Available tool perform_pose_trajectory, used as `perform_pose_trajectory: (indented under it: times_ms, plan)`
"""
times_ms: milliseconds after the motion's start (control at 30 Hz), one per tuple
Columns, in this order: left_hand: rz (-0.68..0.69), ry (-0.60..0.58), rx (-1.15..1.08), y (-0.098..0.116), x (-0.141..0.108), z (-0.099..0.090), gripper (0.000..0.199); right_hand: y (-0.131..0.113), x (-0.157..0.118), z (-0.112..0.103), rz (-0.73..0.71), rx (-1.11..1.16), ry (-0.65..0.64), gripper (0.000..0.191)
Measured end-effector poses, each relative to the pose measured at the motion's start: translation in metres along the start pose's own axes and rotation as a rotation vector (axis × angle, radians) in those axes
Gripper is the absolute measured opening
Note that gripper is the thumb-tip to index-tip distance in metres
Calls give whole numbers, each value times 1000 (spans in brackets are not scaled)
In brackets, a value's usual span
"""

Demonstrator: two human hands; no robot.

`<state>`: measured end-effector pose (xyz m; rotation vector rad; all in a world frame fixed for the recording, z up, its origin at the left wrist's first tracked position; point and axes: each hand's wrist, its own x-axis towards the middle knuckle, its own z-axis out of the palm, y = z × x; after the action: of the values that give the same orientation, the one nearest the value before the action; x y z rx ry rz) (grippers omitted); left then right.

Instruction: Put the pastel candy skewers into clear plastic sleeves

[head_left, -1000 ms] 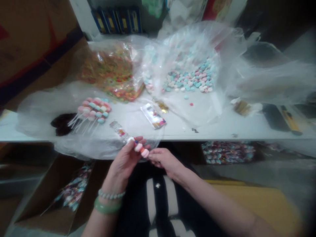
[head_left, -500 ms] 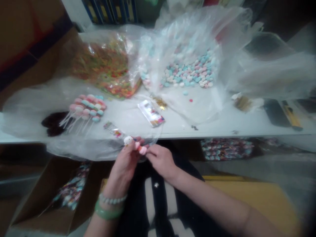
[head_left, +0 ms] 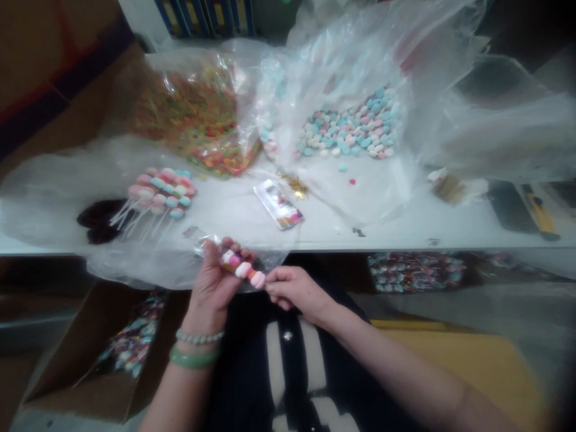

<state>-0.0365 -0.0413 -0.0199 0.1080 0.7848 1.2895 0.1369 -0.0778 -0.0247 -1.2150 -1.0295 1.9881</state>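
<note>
A short skewer of pink, white and orange candies (head_left: 250,273) lies between my hands at the table's front edge. My left hand (head_left: 216,273) is wrapped round a clear printed wrapper and the upper end of the skewer, palm up with curled fingers. My right hand (head_left: 290,288) pinches the lower end of the skewer. Just behind lie a small printed packet (head_left: 279,205) and a little heap of gold ties (head_left: 296,185). To the left, a bunch of candy sticks (head_left: 164,192) rests on plastic.
Bags of orange-green candies (head_left: 193,120) and pastel candies (head_left: 351,129) cover the back of the table (head_left: 324,234). A yellow cutter (head_left: 541,213) lies at right. Below left stands a cardboard box (head_left: 85,393) with wrapped candies.
The skewer has come more into view, with the printed wrapper now around its upper part. My left hand has shifted left and its fingers have loosened. My right hand still pinches the lower end.
</note>
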Motion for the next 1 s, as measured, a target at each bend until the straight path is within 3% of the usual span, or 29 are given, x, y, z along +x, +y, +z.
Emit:
perform_pose_trajectory:
  times_ms: [100,200,333,567,833,933,1000]
  plan:
    - [-6,54,-29,-5,-1,4,36,4,1,-1,-147,-174,126,10]
    - [0,127,7,-7,-2,6,38,10,2,-4,-411,-586,264,16]
    - [21,156,133,-11,-1,9,40,16,1,-6,-688,-1080,347,21]
    - [21,218,168,-12,5,14,37,10,-2,-2,-999,-1321,515,20]
    - [71,298,233,-13,7,10,20,7,-2,-4,-961,-1257,591,20]
    - [111,275,234,-19,7,11,25,9,-2,-2,-970,-1233,559,21]
    - [109,276,197,-23,7,12,27,9,0,0,-877,-1141,491,23]
